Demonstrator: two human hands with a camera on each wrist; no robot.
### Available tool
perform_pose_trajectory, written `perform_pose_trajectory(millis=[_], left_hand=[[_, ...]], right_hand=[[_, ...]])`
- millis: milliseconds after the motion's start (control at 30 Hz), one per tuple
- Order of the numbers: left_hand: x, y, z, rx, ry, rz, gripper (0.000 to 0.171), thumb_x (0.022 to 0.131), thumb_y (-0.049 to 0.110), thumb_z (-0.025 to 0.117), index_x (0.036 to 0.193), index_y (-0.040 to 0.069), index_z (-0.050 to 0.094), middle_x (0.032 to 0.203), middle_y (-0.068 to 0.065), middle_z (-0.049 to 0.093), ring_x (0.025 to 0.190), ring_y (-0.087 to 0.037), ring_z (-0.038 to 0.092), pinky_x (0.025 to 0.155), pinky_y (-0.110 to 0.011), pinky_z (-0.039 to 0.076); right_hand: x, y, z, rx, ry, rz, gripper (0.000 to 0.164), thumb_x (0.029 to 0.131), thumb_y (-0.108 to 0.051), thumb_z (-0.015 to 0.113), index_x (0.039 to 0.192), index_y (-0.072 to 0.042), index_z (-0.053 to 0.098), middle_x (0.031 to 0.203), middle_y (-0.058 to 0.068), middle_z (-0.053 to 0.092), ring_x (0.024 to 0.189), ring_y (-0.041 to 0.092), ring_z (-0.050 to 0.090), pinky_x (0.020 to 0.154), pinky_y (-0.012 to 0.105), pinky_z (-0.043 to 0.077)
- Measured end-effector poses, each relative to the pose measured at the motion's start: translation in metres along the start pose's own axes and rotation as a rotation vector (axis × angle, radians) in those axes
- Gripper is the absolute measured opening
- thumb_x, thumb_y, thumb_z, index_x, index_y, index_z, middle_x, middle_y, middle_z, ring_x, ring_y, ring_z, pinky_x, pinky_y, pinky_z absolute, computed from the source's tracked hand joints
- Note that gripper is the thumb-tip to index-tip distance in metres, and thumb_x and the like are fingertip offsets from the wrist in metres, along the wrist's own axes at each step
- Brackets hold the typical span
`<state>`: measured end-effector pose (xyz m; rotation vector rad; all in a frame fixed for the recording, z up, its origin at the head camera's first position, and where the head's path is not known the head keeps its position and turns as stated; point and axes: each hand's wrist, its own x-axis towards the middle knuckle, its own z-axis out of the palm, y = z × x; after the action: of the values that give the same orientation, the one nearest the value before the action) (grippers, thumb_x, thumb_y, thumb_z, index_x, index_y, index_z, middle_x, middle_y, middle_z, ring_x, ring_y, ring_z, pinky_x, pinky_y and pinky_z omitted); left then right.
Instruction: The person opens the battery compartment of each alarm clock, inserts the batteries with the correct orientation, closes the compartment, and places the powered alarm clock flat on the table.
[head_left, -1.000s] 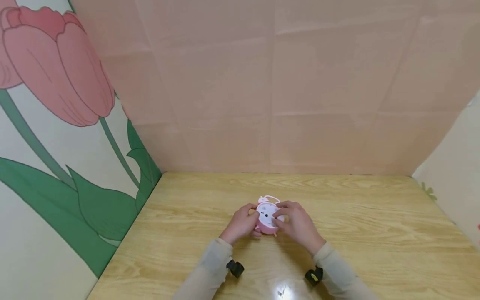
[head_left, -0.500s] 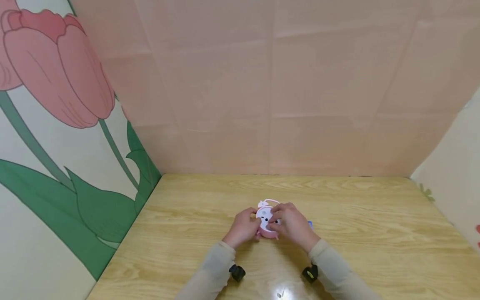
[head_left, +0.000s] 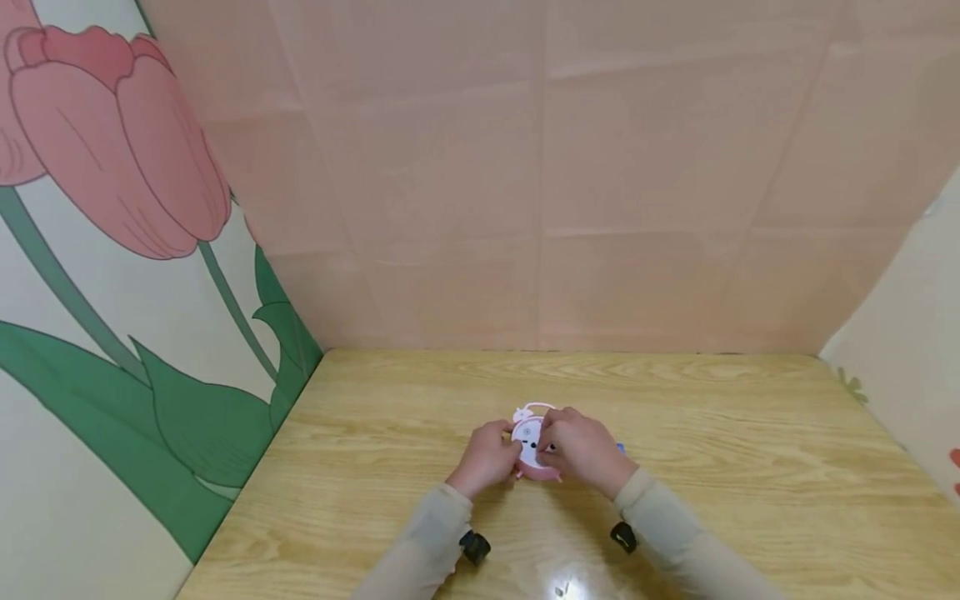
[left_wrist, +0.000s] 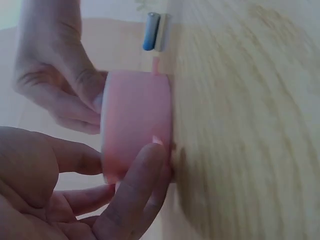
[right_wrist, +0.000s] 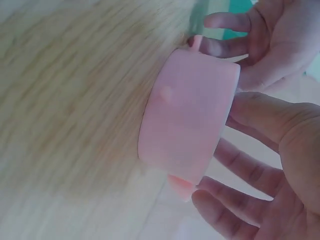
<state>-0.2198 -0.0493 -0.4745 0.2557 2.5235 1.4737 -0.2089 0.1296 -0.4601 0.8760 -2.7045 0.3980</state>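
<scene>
A small pink alarm clock [head_left: 528, 432] with a white face-like dial and a loop handle lies on its back, dial up, between both hands. My left hand [head_left: 486, 460] grips its left side, thumb at the dial's rim and fingers along the pink casing [left_wrist: 135, 115]. Over the right part of the dial, my right hand [head_left: 588, 450] has its thumb and fingertips brought together against the face, covering much of it. The right wrist view shows that thumb at the dial edge of the casing [right_wrist: 187, 110], other fingers bent loosely; what the tips pinch is hidden.
Two small battery-like cylinders [left_wrist: 153, 32], one blue, lie on the table just beyond the clock; a blue end [head_left: 621, 448] shows past my right hand. The wood-patterned table [head_left: 375, 433] meets a pinkish back wall [head_left: 540, 208] and a tulip-printed left panel [head_left: 112, 167].
My right thumb and fingers have drawn closer together over the dial, and the hand covers more of it. The left hand keeps its grip. The blue end has come into sight beside the right hand.
</scene>
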Motion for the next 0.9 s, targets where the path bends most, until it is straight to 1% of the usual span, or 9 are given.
perform_pose_trajectory(millis=[100,167,267,400,567,700,900], left_hand=[[0.0015,-0.0021,0.0007,-0.032,-0.018,-0.020,0.032,0.096,0.005,0.056,0.125,-0.004,0.061,0.067,-0.014,0.067,0.044,-0.015,0.059,0.036,-0.017,0.046],[0.0026,-0.0037,0.0009,-0.052,-0.021,-0.027,0.032,0.096,0.005,0.056,0.127,-0.003,0.062,0.067,-0.014,0.068,0.044,-0.014,0.058,0.037,-0.019,0.048],[0.0033,-0.0055,0.0010,-0.084,-0.029,-0.038,0.034,0.097,0.006,0.056,0.129,-0.003,0.062,0.067,-0.014,0.068,0.045,-0.013,0.059,0.040,-0.024,0.054],[0.0025,-0.0062,0.0019,-0.138,-0.040,-0.049,0.033,0.098,0.004,0.055,0.129,-0.003,0.062,0.067,-0.014,0.068,0.047,-0.013,0.060,0.046,-0.031,0.060],[0.0025,-0.0083,0.0033,-0.190,-0.042,-0.050,0.032,0.097,0.003,0.054,0.128,-0.003,0.063,0.062,-0.009,0.062,0.049,-0.014,0.061,0.047,-0.033,0.062],[0.0021,-0.0089,0.0029,-0.192,-0.048,-0.049,0.033,0.098,0.003,0.053,0.129,-0.001,0.063,0.060,-0.007,0.059,0.049,-0.013,0.061,0.048,-0.033,0.062],[0.0019,-0.0075,0.0009,-0.169,-0.060,-0.039,0.032,0.098,0.003,0.052,0.128,0.000,0.064,0.063,-0.012,0.064,0.047,-0.013,0.060,0.047,-0.032,0.061]], right_hand=[[-0.0001,0.0007,0.0022,-0.076,0.045,-0.115,0.018,0.073,-0.006,0.078,0.064,-0.019,0.069,0.080,-0.007,0.059,0.073,0.013,0.052,0.055,0.023,0.045],[-0.0006,0.0018,0.0043,-0.133,0.073,-0.186,0.019,0.072,-0.006,0.078,0.064,-0.019,0.066,0.077,-0.008,0.058,0.072,0.012,0.049,0.054,0.021,0.042],[-0.0013,0.0037,0.0061,-0.179,0.093,-0.249,0.021,0.072,-0.006,0.079,0.065,-0.019,0.064,0.076,-0.009,0.057,0.073,0.011,0.047,0.055,0.020,0.041],[-0.0006,0.0060,0.0072,-0.187,0.068,-0.277,0.019,0.073,-0.006,0.078,0.067,-0.018,0.064,0.078,-0.008,0.055,0.074,0.011,0.049,0.057,0.021,0.043],[0.0005,0.0065,0.0070,-0.210,0.042,-0.310,0.018,0.073,-0.007,0.077,0.067,-0.018,0.064,0.079,-0.008,0.054,0.075,0.012,0.051,0.057,0.022,0.044],[0.0011,0.0059,0.0063,-0.236,0.034,-0.337,0.018,0.074,-0.009,0.078,0.065,-0.018,0.065,0.079,-0.007,0.054,0.076,0.013,0.052,0.057,0.023,0.045],[0.0017,0.0051,0.0063,-0.281,0.039,-0.331,0.018,0.076,-0.014,0.079,0.065,-0.018,0.065,0.076,-0.005,0.053,0.071,0.013,0.055,0.057,0.025,0.042]])
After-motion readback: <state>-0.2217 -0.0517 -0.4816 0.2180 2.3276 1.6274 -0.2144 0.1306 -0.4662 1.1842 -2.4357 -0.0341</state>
